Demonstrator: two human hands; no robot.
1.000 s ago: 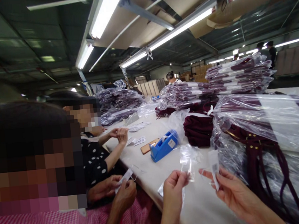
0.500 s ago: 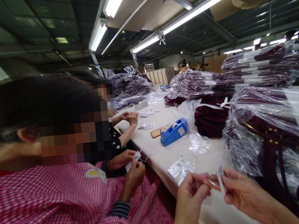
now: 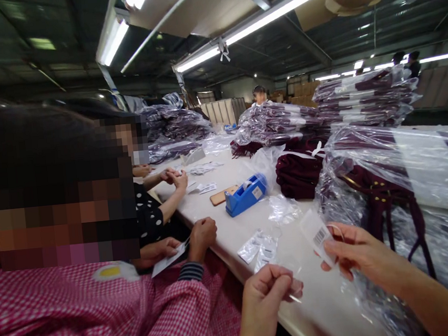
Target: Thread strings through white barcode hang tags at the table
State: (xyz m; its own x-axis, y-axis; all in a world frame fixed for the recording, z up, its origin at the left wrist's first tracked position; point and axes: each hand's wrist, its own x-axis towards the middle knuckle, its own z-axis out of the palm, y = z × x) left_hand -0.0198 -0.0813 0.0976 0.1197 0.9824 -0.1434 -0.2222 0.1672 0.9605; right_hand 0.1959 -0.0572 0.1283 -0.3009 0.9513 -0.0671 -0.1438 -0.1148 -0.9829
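Observation:
My right hand (image 3: pixel 348 246) pinches a white barcode tag (image 3: pixel 318 235) with a pale string loop, held above the table's near edge. To its left, my left hand (image 3: pixel 269 290) is closed, thumb against fingers, on a thin clear piece of plastic (image 3: pixel 295 297); its exact kind is too small to tell. Small clear packets with printed labels (image 3: pixel 260 250) lie on the table just beyond my left hand. Right of my right hand are dark maroon garments (image 3: pixel 385 194) in clear plastic bags.
A blue tape dispenser (image 3: pixel 246 195) and a phone (image 3: pixel 223 195) lie mid-table. Bagged garments (image 3: pixel 363 99) are piled along the right and back. At left, a co-worker in a pink checked garment (image 3: pixel 84 319) holds a white tag (image 3: pixel 171 260); another person in polka dots (image 3: pixel 148 215) sits beyond.
My hands have moved apart; the tag in my right hand now turns its barcode face toward me. The view has swung right. The nearest co-worker's hands have spread apart.

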